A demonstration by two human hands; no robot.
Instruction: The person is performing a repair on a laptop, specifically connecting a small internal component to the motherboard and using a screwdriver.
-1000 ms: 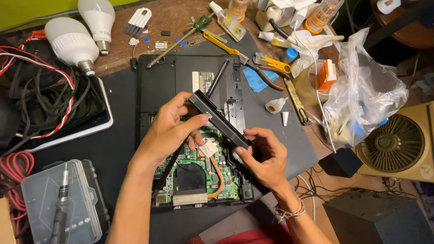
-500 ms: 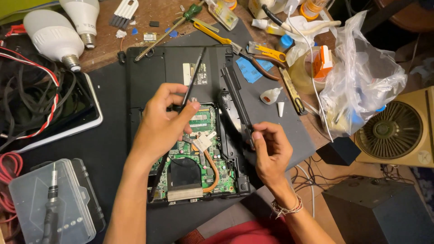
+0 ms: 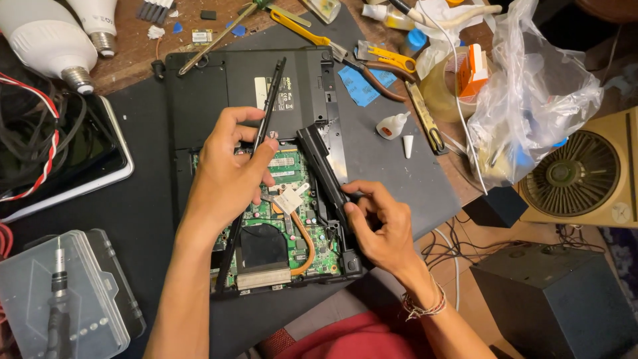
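An opened black laptop lies bottom-up on a dark mat, its green circuit board and copper heat pipe exposed. My left hand pinches a long thin black strip that runs from the laptop's upper part down along the left of the board. My right hand grips a black oblong drive-like part that sits tilted along the laptop's right edge, fingers at its lower end.
Two white bulbs and a tablet with cables lie at left. A clear case with a screwdriver sits lower left. Yellow-handled pliers, a glue bottle, a plastic bag and a fan crowd the right.
The black oblong part has swung from lying across the board to the laptop's right edge, my right hand going with it. My left hand has let go of it and taken up the thin strip.
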